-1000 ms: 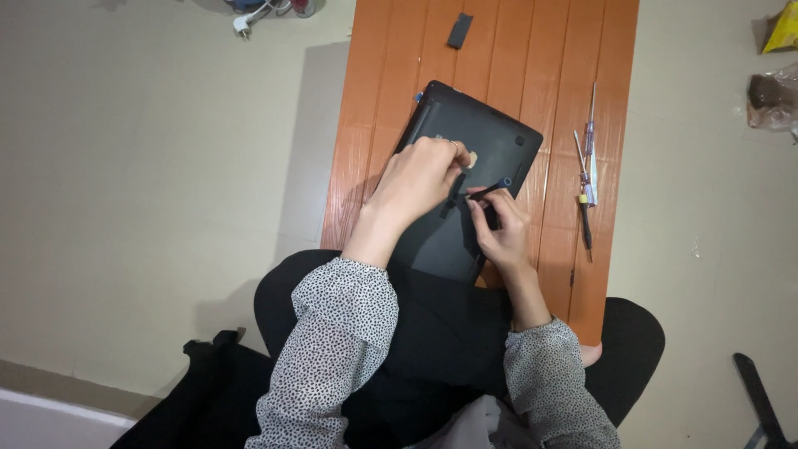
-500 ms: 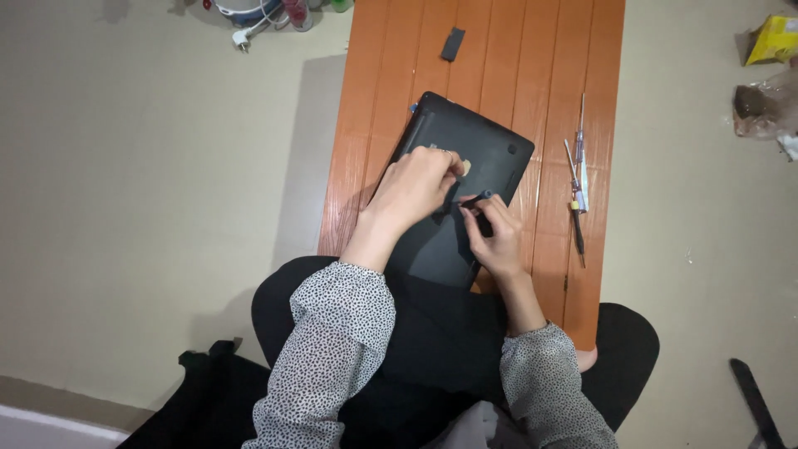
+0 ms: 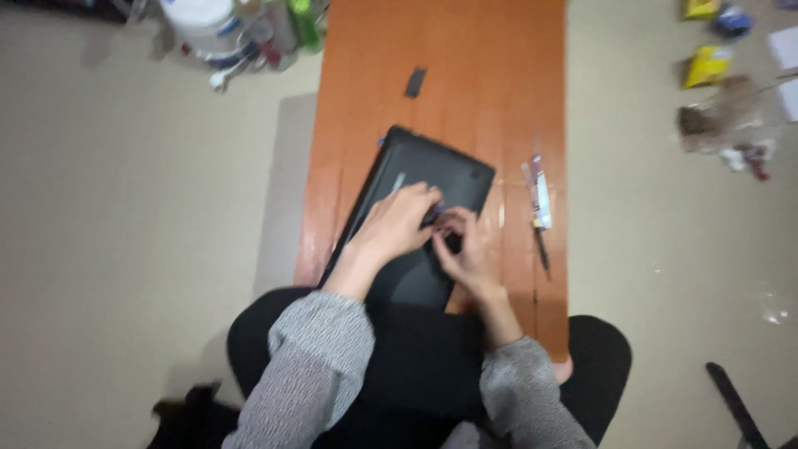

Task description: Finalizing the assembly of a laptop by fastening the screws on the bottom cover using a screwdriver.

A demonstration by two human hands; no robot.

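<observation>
A black laptop point(image 3: 424, 166) lies lid-down and slanted on a low orange wooden table point(image 3: 490, 75), its near end over my lap. My left hand point(image 3: 397, 226) rests palm-down on the laptop's underside with bent fingers, holding it steady. My right hand point(image 3: 467, 248) sits just to its right, fingers pinched around a small thin tool point(image 3: 437, 211) that is blurred. The fingertips of both hands meet near the middle of the laptop. What lies under the fingertips is hidden.
A small black piece point(image 3: 415, 81) lies on the table beyond the laptop. Thin pen-like tools point(image 3: 539, 191) and a dark one point(image 3: 542, 248) lie right of it. On the floor are bottles and a white tub point(image 3: 208, 25) and yellow packets point(image 3: 706, 65).
My right hand has shifted up and left, so its fingers now meet the left hand's fingertips. My left hand stays on the laptop. The view has tilted slightly.
</observation>
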